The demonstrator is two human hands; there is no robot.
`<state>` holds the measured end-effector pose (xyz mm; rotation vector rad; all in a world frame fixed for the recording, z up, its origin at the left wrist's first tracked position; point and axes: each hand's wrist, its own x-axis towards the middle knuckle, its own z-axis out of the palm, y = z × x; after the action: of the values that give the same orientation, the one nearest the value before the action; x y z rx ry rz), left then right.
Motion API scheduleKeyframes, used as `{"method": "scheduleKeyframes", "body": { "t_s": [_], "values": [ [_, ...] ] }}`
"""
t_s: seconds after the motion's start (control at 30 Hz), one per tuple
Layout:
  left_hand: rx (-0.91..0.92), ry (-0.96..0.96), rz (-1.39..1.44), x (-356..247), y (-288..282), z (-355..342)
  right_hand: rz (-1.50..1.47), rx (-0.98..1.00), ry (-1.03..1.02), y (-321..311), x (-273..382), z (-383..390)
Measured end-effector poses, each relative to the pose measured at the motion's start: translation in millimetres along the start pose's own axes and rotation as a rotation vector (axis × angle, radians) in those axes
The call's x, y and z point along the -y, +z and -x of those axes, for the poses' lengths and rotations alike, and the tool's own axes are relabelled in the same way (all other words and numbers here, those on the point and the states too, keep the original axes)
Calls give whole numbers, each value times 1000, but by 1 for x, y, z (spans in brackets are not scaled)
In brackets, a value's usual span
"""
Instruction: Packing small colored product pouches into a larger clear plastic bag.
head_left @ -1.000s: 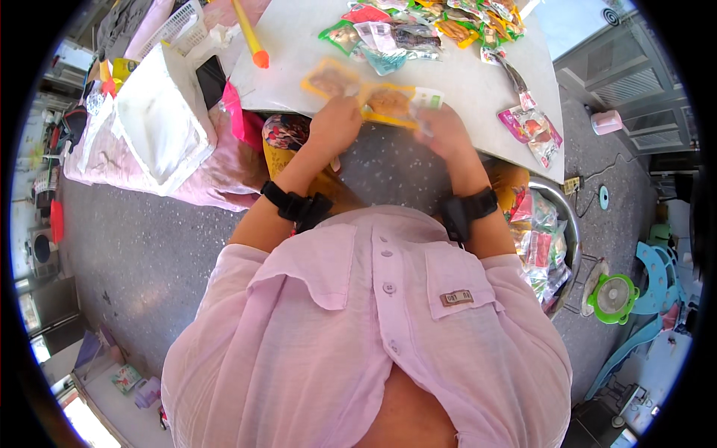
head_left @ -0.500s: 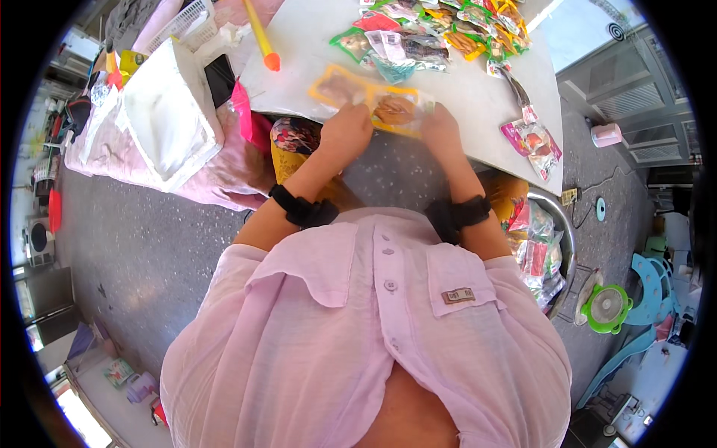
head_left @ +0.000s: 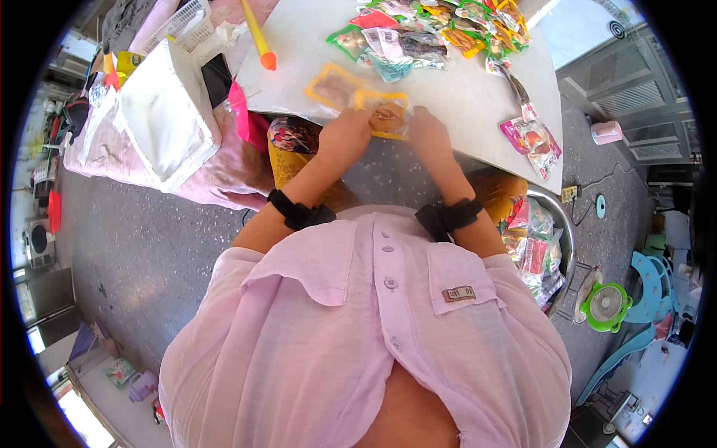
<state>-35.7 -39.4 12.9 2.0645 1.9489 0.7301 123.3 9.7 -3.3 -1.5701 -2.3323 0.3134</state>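
Note:
Over the near edge of the white table, my left hand is closed on a clear food packet with yellow edges that shows brown pieces inside. My right hand, slightly smeared by motion, pinches the right edge of this packet. A second yellow-edged packet, blurred, extends beyond my left fingers toward the upper left. Whether the two packets are joined or only overlap I cannot tell.
Several colourful food packets lie heaped at the table's far side. More packets rest by its right edge. A metal basin of packets stands right of my lap. Left are a white foam box, a phone and a yellow stick.
My right hand has moved a little left, closer to my left hand. The packet between them has shifted slightly left too. My left hand has hardly moved.

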Motion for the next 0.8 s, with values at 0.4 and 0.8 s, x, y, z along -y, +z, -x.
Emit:
{"method": "scheduleKeyframes", "body": {
  "t_s": [0.4,0.8],
  "values": [
    [-18,-18,40,7,7,6,-1619,121,808,-13,-1,2],
    [18,-61,32,0,1,9,-1033,59,426,-24,20,-1]
  ]
}}
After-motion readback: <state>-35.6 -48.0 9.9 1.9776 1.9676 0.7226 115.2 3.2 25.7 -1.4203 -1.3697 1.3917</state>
